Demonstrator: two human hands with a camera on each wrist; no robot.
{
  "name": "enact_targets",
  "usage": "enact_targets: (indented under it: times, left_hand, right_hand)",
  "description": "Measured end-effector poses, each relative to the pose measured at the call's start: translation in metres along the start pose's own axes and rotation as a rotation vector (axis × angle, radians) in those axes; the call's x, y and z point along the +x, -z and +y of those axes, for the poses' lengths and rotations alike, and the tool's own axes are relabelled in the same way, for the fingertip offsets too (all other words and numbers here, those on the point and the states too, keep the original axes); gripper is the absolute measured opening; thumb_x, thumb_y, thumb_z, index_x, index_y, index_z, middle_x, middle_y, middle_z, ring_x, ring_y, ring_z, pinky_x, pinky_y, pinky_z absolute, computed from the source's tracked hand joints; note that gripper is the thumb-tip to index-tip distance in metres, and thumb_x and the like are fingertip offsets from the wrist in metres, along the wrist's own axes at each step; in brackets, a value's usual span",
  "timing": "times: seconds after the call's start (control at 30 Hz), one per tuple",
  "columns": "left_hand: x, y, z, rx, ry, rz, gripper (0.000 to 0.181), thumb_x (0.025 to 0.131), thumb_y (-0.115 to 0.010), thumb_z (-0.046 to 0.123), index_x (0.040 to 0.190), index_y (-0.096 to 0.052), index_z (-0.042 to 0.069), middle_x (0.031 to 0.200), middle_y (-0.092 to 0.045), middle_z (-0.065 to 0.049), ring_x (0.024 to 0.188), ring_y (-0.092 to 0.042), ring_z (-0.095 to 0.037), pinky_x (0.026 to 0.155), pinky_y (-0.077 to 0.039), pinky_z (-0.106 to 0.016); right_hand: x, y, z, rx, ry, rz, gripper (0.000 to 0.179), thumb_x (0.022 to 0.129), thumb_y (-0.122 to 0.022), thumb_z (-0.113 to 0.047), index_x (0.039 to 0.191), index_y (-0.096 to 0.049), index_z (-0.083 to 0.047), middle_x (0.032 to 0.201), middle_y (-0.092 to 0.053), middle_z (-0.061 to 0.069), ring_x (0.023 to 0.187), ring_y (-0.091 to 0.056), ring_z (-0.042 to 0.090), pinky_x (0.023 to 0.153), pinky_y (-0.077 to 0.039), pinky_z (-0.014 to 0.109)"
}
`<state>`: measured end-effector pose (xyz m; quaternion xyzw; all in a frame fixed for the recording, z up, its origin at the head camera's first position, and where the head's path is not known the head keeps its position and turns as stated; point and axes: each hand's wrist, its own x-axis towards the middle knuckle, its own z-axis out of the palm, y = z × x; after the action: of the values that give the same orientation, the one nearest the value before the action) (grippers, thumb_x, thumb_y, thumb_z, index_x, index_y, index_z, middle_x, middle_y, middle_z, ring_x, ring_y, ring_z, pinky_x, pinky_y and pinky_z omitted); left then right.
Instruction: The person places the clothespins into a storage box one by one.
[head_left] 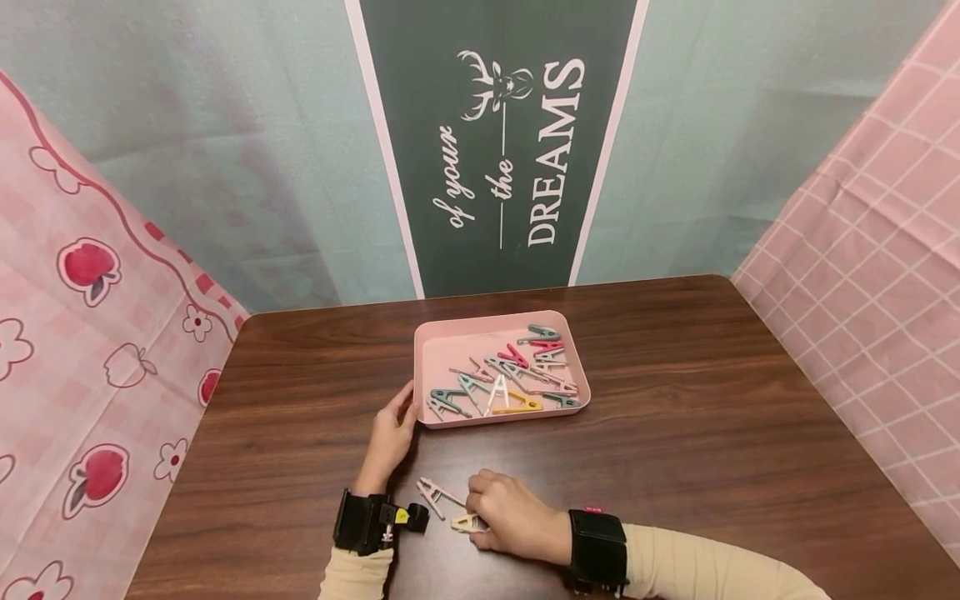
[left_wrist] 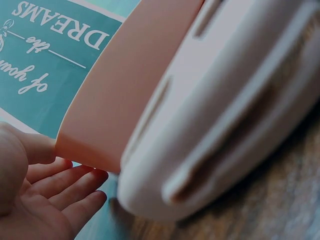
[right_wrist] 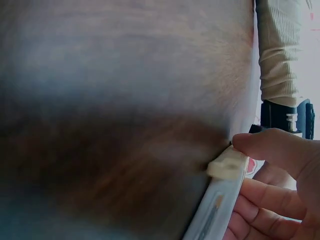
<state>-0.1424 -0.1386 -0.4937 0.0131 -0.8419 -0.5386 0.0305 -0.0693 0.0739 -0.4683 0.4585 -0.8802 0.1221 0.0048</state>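
At the near left corner of a pink tray (head_left: 442, 333), my left hand (head_left: 390, 442) touches the side with its thumb, its fingers fairly straight below the edge. Several clothespins in white, yellow, red, grey-green and pink lie in the tray, mostly toward its near and right sides. My right hand (head_left: 517, 512) pinches a pale yellow clothespin (head_left: 467, 523) low over the table between thumb and fingers. Just beyond it lies a pale pink clothespin (head_left: 431, 490) with its legs spread. A pale clothespin (left_wrist: 200, 115) looms large and blurred in the left wrist view.
The brown wooden table (head_left: 675, 400) runs back to a green-grey curtain (head_left: 300, 167) with a dark printed panel. Patterned pink cloths hang at the left and right sides. Both wrists wear black straps (head_left: 597, 550) with small cameras.
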Motion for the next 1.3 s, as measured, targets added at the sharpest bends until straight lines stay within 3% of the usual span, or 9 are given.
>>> enact_targets:
  times: [0.33, 0.67, 1.13, 1.3]
  left_hand:
    - [0.0, 0.001, 0.0, 0.007, -0.008, 0.0, 0.043, 0.097, -0.05, 0.002, 0.139, -0.045, -0.008, 0.136, -0.054, -0.029, 0.126, -0.055, -0.039, 0.106, -0.046, -0.049]
    - [0.0, 0.0, 0.0, 0.013, 0.011, -0.001, 0.043, 0.098, -0.05, 0.003, 0.139, -0.045, -0.007, 0.137, -0.054, -0.027, 0.127, -0.055, -0.038, 0.107, -0.045, -0.049]
    - [0.001, 0.001, 0.0, 0.032, 0.0, 0.002, 0.043, 0.098, -0.051, 0.004, 0.139, -0.046, -0.007, 0.136, -0.055, -0.028, 0.123, -0.057, -0.039, 0.106, -0.046, -0.051]
    - [0.0, 0.001, 0.0, 0.016, 0.01, -0.003, 0.043, 0.098, -0.051, 0.004, 0.139, -0.046, -0.006, 0.138, -0.054, -0.027, 0.126, -0.056, -0.038, 0.107, -0.045, -0.05]
  right_hand:
    - [0.002, 0.002, -0.005, -0.034, 0.078, 0.022, 0.022, 0.068, -0.079, -0.035, 0.07, -0.063, -0.02, 0.072, -0.049, -0.011, 0.07, -0.044, 0.003, 0.061, -0.035, 0.014]
    - [0.004, 0.013, -0.001, 0.081, 0.051, 0.029, 0.02, 0.072, -0.079, -0.029, 0.08, -0.068, -0.016, 0.076, -0.053, -0.009, 0.071, -0.049, 0.0, 0.061, -0.042, 0.009]
    - [0.01, 0.03, 0.013, 0.094, 0.034, 0.027, 0.019, 0.074, -0.079, -0.027, 0.079, -0.066, -0.014, 0.075, -0.052, -0.008, 0.064, -0.042, -0.003, 0.055, -0.037, 0.009]
    - [0.01, 0.035, 0.018, 0.081, 0.019, 0.045, 0.02, 0.073, -0.08, -0.027, 0.078, -0.066, -0.014, 0.075, -0.052, -0.008, 0.064, -0.045, -0.002, 0.056, -0.04, 0.011]
